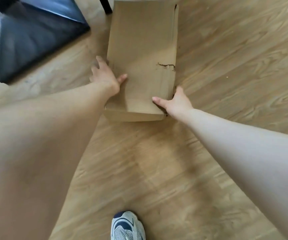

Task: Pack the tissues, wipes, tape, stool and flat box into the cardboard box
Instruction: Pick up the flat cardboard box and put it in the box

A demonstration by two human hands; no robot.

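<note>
A flattened brown cardboard box [142, 49] lies on the wooden floor, long side running away from me, with a tear near its right edge. My left hand [105, 76] grips its left edge, thumb on top and fingers around the side. My right hand [174, 103] holds the near right corner, thumb on top and fingers curled around the edge. No tissues, wipes, tape or stool show in this view.
A dark padded seat or ottoman [27, 37] stands at the upper left, close to the box. A black furniture leg [106, 5] rises at the top centre. A white and navy sneaker [127, 226] is at the bottom edge on the wooden floor [235, 66].
</note>
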